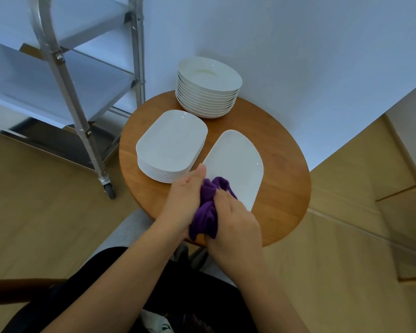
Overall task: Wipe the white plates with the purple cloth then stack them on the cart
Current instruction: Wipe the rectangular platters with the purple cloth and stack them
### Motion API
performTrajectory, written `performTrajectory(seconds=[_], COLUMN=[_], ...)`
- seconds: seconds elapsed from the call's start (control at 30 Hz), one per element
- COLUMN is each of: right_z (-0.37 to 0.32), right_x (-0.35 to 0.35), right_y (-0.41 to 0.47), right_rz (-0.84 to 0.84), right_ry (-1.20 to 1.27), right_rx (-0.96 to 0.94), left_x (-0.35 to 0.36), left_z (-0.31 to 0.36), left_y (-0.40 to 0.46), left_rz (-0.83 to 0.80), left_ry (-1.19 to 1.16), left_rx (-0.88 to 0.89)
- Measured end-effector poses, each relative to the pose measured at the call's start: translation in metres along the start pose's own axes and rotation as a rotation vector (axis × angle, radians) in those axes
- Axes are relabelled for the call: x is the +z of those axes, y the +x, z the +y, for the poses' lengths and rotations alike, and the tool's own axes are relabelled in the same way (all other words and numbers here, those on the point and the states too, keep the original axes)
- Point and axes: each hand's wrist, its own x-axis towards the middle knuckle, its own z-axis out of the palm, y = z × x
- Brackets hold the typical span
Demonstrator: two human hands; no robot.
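— Head view first: what am I looking at in the middle?

— I see a smooth white oblong plate [238, 164] lying flat on the round wooden table [286, 188], its long axis running from the near edge up and slightly left. Its near end is hidden under a bunched, soft purple cloth [208, 207].

— And the hands?

— Both grip the cloth. My left hand [184, 200] curls round it from the left, thumb at the plate's rim; my right hand [235, 224] bunches it from the right.

— What else is on the table?

— A stack of oblong white plates [171, 143] just left, and a taller stack of deep white dishes [208, 92] at the far edge. The metal cart [82, 111] with flat shelves stands left of the table.
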Motion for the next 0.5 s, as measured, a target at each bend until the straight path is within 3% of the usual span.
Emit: performTrajectory(seconds=[0.1,0.17,0.3,0.4,0.5], right_z=[-0.001,0.002,0.018,0.018,0.015], right_x=[-0.004,-0.012,-0.025,-0.022,-0.017], right_y=[-0.004,-0.001,0.007,0.005,-0.006], right_rz=[0.298,0.417,0.634,0.548,0.376], right_ry=[0.256,0.580,1.269,1.659,1.741], right_rx=[0.081,0.293,0.608,0.591,0.628], left_x=[0.002,0.006,0.012,0.014,0.017], left_z=[0.010,0.015,-0.007,-0.025,-0.026], left_y=[-0.005,-0.011,-0.017,-0.011,-0.008], left_rz=[-0.134,-0.251,-0.192,-0.413,-0.487], left_ry=[0.039,-0.005,-0.044,-0.574,-0.799], left_rx=[0.037,0.036,-0.030,-0.382,-0.392])
